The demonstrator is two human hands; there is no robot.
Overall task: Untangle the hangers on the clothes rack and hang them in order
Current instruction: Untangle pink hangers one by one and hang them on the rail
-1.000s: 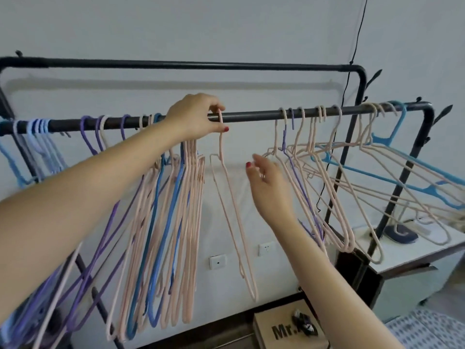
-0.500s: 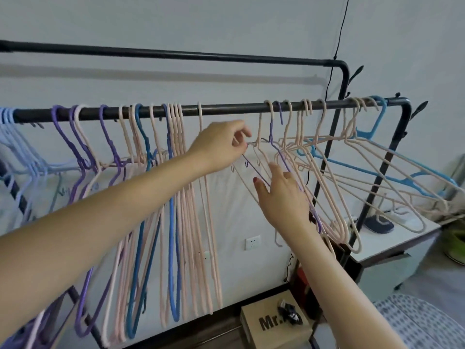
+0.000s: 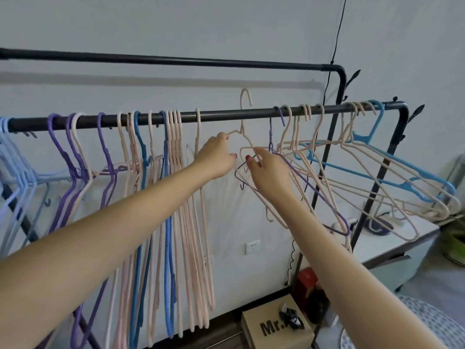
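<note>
Pink hanger [image 3: 243,114] between left fingers [image 3: 224,137]

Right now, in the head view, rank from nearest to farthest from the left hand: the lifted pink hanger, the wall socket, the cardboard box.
1. Lifted pink hanger: gripped by the left hand, hook above the rail.
2. Wall socket: on the wall below, slightly right.
3. Cardboard box: on the floor, lowest.

Pale grey-white wall [image 3: 226,28] behind, soft even light. White wall socket [image 3: 252,248] at 6 o'clock. Cardboard box [image 3: 274,331] printed "Mr." on floor at 6. White cabinet [image 3: 392,244] at 4, black cable [image 3: 338,34] at 1.
</note>
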